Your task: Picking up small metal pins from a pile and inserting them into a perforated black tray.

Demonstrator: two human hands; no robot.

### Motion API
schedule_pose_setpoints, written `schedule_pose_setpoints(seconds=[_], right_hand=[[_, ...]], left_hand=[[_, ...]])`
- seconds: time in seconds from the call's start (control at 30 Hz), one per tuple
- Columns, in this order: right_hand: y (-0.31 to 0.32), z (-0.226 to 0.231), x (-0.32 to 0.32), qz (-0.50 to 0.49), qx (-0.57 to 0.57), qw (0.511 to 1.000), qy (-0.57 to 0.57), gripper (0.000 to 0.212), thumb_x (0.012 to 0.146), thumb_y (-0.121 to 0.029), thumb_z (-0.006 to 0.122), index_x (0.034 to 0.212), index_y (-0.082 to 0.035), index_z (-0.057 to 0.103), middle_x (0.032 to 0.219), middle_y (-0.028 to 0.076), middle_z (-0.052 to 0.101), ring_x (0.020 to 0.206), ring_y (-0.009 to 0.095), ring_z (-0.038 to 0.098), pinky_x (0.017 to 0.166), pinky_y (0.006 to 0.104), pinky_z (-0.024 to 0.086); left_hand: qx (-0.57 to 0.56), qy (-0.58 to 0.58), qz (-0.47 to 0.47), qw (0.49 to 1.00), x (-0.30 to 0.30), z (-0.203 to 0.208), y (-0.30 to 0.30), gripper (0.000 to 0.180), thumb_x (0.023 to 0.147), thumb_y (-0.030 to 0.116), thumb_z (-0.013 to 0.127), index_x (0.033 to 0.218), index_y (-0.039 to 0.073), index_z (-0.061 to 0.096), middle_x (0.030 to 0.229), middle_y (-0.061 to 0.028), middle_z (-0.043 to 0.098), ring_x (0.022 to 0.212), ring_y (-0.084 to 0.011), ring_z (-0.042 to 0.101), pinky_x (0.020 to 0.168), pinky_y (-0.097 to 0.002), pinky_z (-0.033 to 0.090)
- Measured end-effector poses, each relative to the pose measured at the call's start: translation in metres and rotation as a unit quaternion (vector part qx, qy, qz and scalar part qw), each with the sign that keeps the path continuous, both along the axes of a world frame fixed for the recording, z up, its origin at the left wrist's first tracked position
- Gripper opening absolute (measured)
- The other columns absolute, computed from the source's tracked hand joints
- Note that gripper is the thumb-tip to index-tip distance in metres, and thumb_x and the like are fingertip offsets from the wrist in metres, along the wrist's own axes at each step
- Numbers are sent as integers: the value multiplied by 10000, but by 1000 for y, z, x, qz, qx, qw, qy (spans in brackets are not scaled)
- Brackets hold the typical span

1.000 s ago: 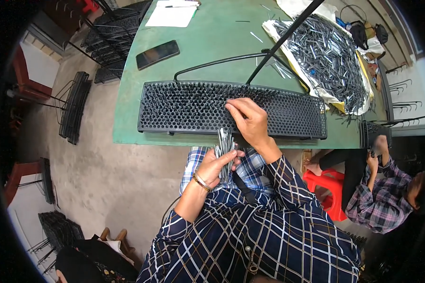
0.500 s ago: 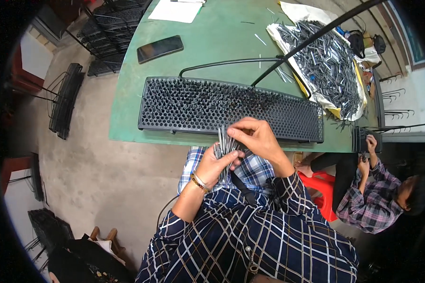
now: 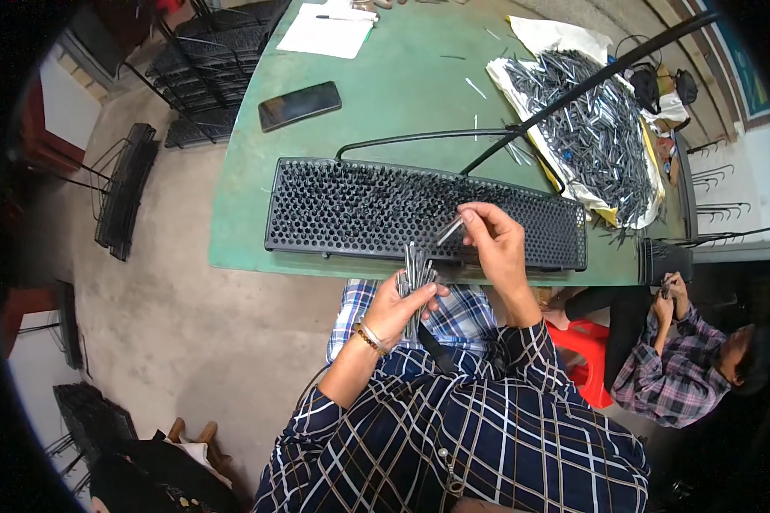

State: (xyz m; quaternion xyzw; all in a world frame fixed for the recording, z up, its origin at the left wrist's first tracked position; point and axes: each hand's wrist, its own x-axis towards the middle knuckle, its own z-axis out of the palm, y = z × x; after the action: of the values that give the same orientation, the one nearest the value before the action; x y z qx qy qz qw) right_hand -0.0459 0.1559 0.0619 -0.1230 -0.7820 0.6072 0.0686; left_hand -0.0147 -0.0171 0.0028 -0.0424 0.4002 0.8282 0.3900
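A bundle of thin metal rods (image 3: 415, 272) stands upright in my left hand (image 3: 392, 309), whose fingers are wrapped round it just in front of the table edge. My right hand (image 3: 498, 248) pinches a slim metal rod (image 3: 451, 229) between thumb and fingertips, above the front of a long black perforated rack (image 3: 376, 205). Rows of round holes cover the rack. In its left and middle part many holes look filled with dark pieces, while the right part shows plainer holes. A black wire handle (image 3: 428, 134) rises from its back edge.
On the green table (image 3: 402, 85) lie a dark phone (image 3: 300, 105), white paper (image 3: 325, 34) with a pen, and a pale sack (image 3: 505, 81) heaped with metal rods (image 3: 586, 120). A person (image 3: 680, 368) sits at the right by a red stool (image 3: 583, 342). Black racks (image 3: 201, 64) stand at the left.
My right hand has drawn away from the bundle, up and to the right, with a rod in its fingers. My left hand stays near my lap. The view has shifted slightly.
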Motion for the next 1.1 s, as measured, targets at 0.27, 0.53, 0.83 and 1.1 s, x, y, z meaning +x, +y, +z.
schedule_pose_setpoints(seconds=[0.27,0.53,0.83,1.1], right_hand=[[16,-18,-17,95,153,971,156,122,890,-57,580,964,23,635,900,71,614,677,104,568,583,220,472],[27,-22,-21,174,194,944,201,103,883,-17,549,949,31,612,924,99,608,754,166,626,651,263,525],[14,-27,-17,158,237,930,231,115,850,-66,614,942,2,626,897,134,622,803,283,623,701,341,497],[17,-31,-5,96,266,929,238,167,832,-60,636,988,-4,659,912,130,609,788,279,618,686,341,490]], left_hand=[[-2,-36,4,999,12,0,11,131,910,91,572,1026,37,542,928,-114,658,704,-98,571,582,-226,471],[2,-50,18,999,14,6,17,151,910,106,571,1040,31,551,929,-121,658,703,-110,572,572,-226,468],[-6,-53,24,998,14,9,18,166,907,112,574,1049,30,546,920,-113,649,686,-103,553,565,-227,459],[-19,-45,16,999,18,5,19,184,902,105,581,1068,39,539,921,-116,649,705,-110,570,574,-229,467]])
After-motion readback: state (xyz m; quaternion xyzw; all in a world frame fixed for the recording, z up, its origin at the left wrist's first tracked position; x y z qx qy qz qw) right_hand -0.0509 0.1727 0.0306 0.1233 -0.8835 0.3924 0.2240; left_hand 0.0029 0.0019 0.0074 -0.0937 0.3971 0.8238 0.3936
